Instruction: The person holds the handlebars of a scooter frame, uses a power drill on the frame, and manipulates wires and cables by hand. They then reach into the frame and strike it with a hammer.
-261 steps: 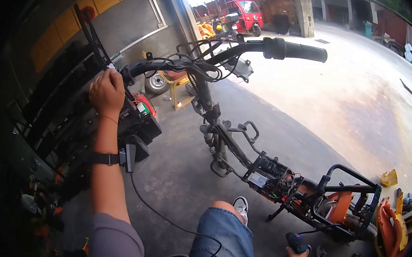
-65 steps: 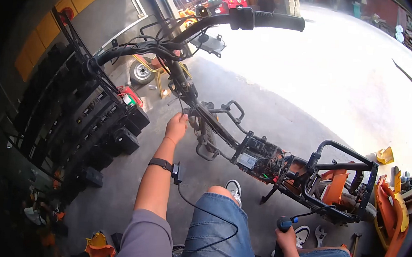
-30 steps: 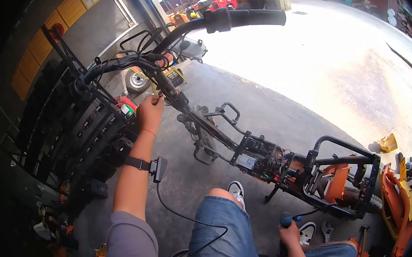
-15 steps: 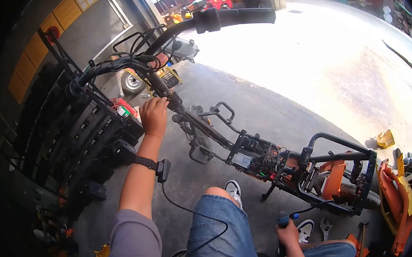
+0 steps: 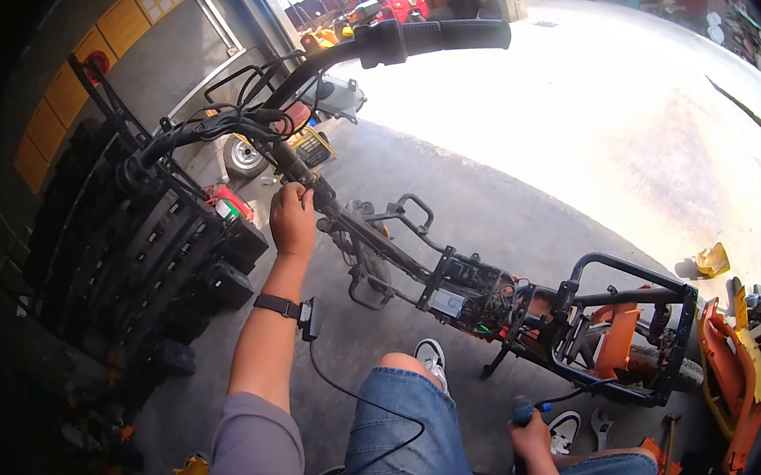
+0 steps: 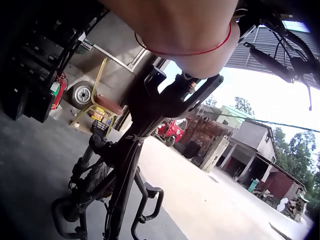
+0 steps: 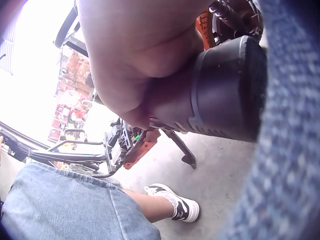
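A stripped black scooter frame (image 5: 376, 242) stands in front of me, its bare handlebar (image 5: 331, 57) at the upper left. My left hand (image 5: 293, 223) is at the steering tube just below the handlebar, fingers bent and fingertips right at the metal. I cannot tell whether a small part is between them; in the left wrist view the wrist hides the fingers. Low at the right, my right hand (image 5: 533, 439) grips a cordless drill (image 5: 523, 411) above my thigh. Its thick dark lower end (image 7: 220, 95) fills the middle of the right wrist view.
Black stacked parts (image 5: 152, 263) line the left side. Orange body panels (image 5: 726, 376) lean at the far right, and an adjustable wrench (image 5: 601, 426) lies beside my shoe. A cable (image 5: 383, 414) runs from the left wrist camera across my thigh. A loose wheel (image 5: 245, 155) stands behind the handlebar.
My left hand has moved from the left end of the handlebar down to the steering tube, where its fingers have shifted slightly. My right hand keeps holding the drill low at the right.
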A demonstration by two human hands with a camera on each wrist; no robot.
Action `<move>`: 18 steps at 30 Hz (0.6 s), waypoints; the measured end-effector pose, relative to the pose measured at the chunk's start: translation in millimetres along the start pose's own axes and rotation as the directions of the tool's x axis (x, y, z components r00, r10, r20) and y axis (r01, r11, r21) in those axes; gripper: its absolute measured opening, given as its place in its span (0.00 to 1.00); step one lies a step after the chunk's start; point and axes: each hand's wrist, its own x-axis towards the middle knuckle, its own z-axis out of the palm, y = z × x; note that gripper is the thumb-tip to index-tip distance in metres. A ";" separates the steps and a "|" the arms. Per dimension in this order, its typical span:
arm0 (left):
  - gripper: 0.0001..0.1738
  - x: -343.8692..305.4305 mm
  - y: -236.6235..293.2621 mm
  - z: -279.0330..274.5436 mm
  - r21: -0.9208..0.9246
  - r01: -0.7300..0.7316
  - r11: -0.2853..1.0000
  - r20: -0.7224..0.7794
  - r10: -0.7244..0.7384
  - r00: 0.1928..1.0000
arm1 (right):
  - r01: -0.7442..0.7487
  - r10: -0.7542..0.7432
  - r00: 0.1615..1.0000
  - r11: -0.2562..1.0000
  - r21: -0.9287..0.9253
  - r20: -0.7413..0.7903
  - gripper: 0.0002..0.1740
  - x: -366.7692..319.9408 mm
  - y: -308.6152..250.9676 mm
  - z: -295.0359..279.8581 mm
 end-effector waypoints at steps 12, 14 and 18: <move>0.07 -17.6 -9.1 -2.1 0.013 -0.232 0.973 0.001 0.232 0.973 | 0.023 -0.023 1.000 1.000 0.016 0.011 0.33 -0.3 3.9 -0.6; 0.07 -20.6 -5.6 -6.0 0.076 -0.218 0.973 0.066 0.213 0.975 | 0.034 -0.034 0.999 0.999 0.008 0.001 0.32 1.8 7.0 0.8; 0.07 -17.8 -6.0 -2.4 -0.151 -0.125 0.981 0.052 0.134 0.990 | 0.042 -0.042 0.999 0.999 0.011 -0.005 0.32 2.4 8.3 1.2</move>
